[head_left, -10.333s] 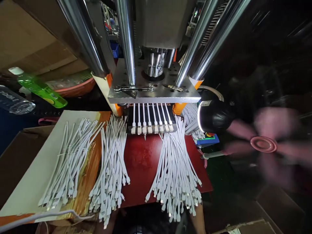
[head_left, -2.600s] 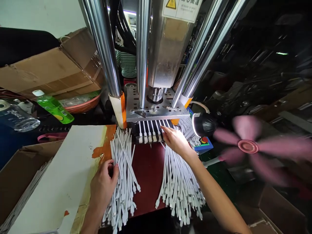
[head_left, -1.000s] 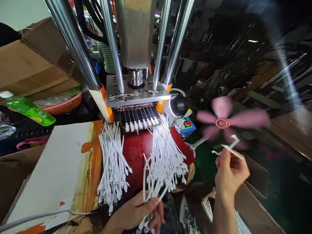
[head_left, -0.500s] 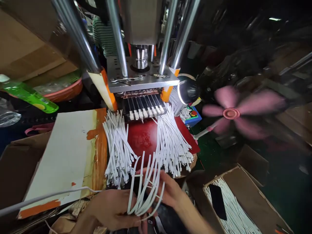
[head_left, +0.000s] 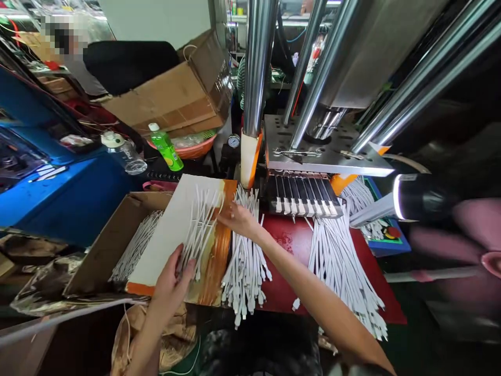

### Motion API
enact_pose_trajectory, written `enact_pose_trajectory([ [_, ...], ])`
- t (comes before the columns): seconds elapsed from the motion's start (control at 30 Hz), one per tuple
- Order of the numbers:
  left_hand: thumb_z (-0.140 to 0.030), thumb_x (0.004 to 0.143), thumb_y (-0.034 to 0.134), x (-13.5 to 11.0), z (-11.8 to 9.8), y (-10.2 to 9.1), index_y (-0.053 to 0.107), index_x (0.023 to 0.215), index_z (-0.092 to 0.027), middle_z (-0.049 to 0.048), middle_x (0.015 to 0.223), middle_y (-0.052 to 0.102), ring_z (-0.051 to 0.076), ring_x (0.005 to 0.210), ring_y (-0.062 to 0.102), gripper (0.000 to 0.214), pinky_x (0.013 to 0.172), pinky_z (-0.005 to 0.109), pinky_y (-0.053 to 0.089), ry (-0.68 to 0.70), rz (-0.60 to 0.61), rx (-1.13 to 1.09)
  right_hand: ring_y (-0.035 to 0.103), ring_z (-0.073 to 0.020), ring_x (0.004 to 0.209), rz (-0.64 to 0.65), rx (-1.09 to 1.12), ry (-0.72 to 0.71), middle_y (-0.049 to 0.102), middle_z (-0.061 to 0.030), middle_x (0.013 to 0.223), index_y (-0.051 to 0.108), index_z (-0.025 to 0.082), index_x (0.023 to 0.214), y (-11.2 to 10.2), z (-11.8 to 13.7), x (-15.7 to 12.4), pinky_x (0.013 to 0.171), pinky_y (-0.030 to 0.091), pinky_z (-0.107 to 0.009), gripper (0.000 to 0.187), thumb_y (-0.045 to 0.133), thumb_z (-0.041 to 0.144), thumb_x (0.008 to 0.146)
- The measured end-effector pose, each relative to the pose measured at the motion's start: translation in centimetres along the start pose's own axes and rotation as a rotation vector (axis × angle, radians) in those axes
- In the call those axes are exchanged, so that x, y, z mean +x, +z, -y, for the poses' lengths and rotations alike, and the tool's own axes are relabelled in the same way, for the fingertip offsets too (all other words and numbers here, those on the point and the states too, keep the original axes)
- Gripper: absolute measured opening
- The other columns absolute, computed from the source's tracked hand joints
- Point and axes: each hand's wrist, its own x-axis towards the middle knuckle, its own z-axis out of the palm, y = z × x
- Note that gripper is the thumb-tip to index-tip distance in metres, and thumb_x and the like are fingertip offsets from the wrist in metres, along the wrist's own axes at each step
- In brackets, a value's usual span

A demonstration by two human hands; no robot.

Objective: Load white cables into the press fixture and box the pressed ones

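Observation:
My left hand (head_left: 174,274) lies flat with fingers spread on the near ends of a small bunch of white cables (head_left: 200,225) on a white and orange board (head_left: 166,237). My right hand (head_left: 239,219) reaches across, fingers stretched onto the far ends of the same bunch. Beside it lies a second pile of white cables (head_left: 245,256) on the red mat (head_left: 287,245). A third pile of cables (head_left: 344,266) fans out on the right. A row of cables sits in the black mould (head_left: 301,196) under the press.
Steel press columns (head_left: 256,68) rise behind the mould. A cardboard box with cables (head_left: 129,245) stands to the left of the board. A green bottle (head_left: 166,149) and a clear bottle (head_left: 125,154) stand at the back left. A lamp (head_left: 415,198) and a pink fan (head_left: 469,235) are on the right. Another person (head_left: 117,62) sits at the back left.
Both hands held a bunch of cables in front of me half a second ago. That bunch now lies on the board, with both hands resting on it. The view has swung left.

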Motion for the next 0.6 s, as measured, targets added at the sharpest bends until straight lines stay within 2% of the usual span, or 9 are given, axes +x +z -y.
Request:
enact_pose_trajectory([
  [0.07, -0.054, 0.096, 0.057, -0.7, -0.7, 0.4, 0.041, 0.157, -0.02, 0.0168, 0.171, 0.031, 0.037, 0.158, 0.028, 0.072, 0.127, 0.056, 0.03, 0.077, -0.034, 0.114, 0.067, -0.0264, 0.095, -0.1, -0.132, 0.031, 0.068, -0.0135, 0.103, 0.061, 0.014, 0.104, -0.8, -2.7, -4.7, 0.082, 0.051, -0.036, 0.013, 0.067, 0.021, 0.094],
  [0.1, -0.053, 0.097, 0.056, -1.3, -1.3, 0.7, 0.043, 0.157, -0.021, 0.0149, 0.172, 0.031, 0.036, 0.159, 0.027, 0.069, 0.127, 0.055, 0.031, 0.132, -0.055, 0.136, 0.068, -0.027, 0.091, -0.168, -0.317, 0.052, 0.068, -0.0145, 0.102, 0.061, 0.014, 0.104, -0.9, -4.2, -7.3, 0.078, 0.052, -0.036, 0.012, 0.062, 0.023, 0.097],
  [0.17, -0.051, 0.098, 0.055, -2.8, -2.7, 1.3, 0.053, 0.149, -0.025, 0.0114, 0.165, 0.044, 0.033, 0.154, 0.038, 0.057, 0.124, 0.05, 0.038, 0.222, -0.019, 0.095, 0.068, -0.0263, 0.081, -0.209, -0.554, 0.116, 0.068, -0.0138, 0.096, 0.06, 0.015, 0.101, -0.4, -6.7, -12.1, 0.07, 0.051, -0.035, 0.007, 0.058, 0.02, 0.097],
  [0.23, -0.051, 0.098, 0.057, -4.6, -3.8, 2.5, 0.066, 0.134, -0.027, 0.0105, 0.145, 0.065, 0.031, 0.138, 0.057, 0.044, 0.118, 0.047, 0.045, 0.216, 0.169, -0.019, 0.068, -0.0241, 0.077, -0.23, -0.612, 0.128, 0.068, -0.0098, 0.09, 0.058, 0.019, 0.093, 0.4, -7.9, -15.5, 0.067, 0.05, -0.033, 0.006, 0.055, 0.014, 0.096],
  [0.33, -0.056, 0.093, 0.066, -7.7, -4.9, 5.3, 0.067, 0.133, -0.027, 0.012, 0.126, 0.075, 0.029, 0.118, 0.07, 0.049, 0.11, 0.046, 0.051, 0.007, 0.579, -0.313, 0.067, -0.0203, 0.072, -0.233, -0.411, 0.139, 0.067, -0.0043, 0.082, 0.056, 0.022, 0.085, 0.3, -7.1, -19.1, 0.065, 0.048, -0.029, 0.016, 0.052, 0.016, 0.099],
  [0.4, -0.058, 0.088, 0.073, -9.2, -5.4, 7.6, 0.061, 0.141, -0.027, 0.014, 0.129, 0.074, 0.029, 0.118, 0.07, 0.063, 0.11, 0.047, 0.05, -0.208, 0.738, -0.625, 0.066, -0.0175, 0.069, -0.129, -0.207, 0.155, 0.068, -0.0013, 0.08, 0.057, 0.023, 0.084, -1.0, -5.7, -21.7, 0.063, 0.047, -0.026, 0.014, 0.055, 0.016, 0.096],
  [0.47, -0.057, 0.084, 0.078, -10.0, -6.1, 9.5, 0.062, 0.139, -0.024, 0.0142, 0.124, 0.075, 0.028, 0.115, 0.071, 0.066, 0.107, 0.045, 0.051, -0.406, 0.769, -0.909, 0.066, -0.0155, 0.067, 0.04, -0.08, 0.161, 0.071, 0.0011, 0.079, 0.063, 0.023, 0.084, -2.6, -4.5, -24.3, 0.061, 0.046, -0.023, 0.01, 0.064, 0.014, 0.087],
  [0.5, -0.055, 0.084, 0.079, -10.1, -6.6, 10.2, 0.066, 0.133, -0.022, 0.0121, 0.111, 0.078, 0.025, 0.105, 0.073, 0.061, 0.1, 0.042, 0.054, -0.465, 0.757, -0.993, 0.067, -0.0154, 0.067, 0.107, -0.062, 0.176, 0.072, 0.0015, 0.079, 0.066, 0.024, 0.084, -3.2, -4.2, -25.3, 0.06, 0.045, -0.023, 0.01, 0.069, 0.015, 0.084],
  [0.6, -0.052, 0.089, 0.076, -9.8, -7.8, 11.1, 0.074, 0.106, -0.019, 0.0004, 0.072, 0.069, 0.015, 0.069, 0.065, 0.037, 0.075, 0.029, 0.054, -0.433, 0.725, -0.976, 0.07, -0.0198, 0.071, 0.071, -0.228, 0.353, 0.075, -0.0029, 0.08, 0.071, 0.022, 0.084, -3.5, -4.3, -26.0, 0.06, 0.044, -0.025, 0.008, 0.073, 0.028, 0.089],
])
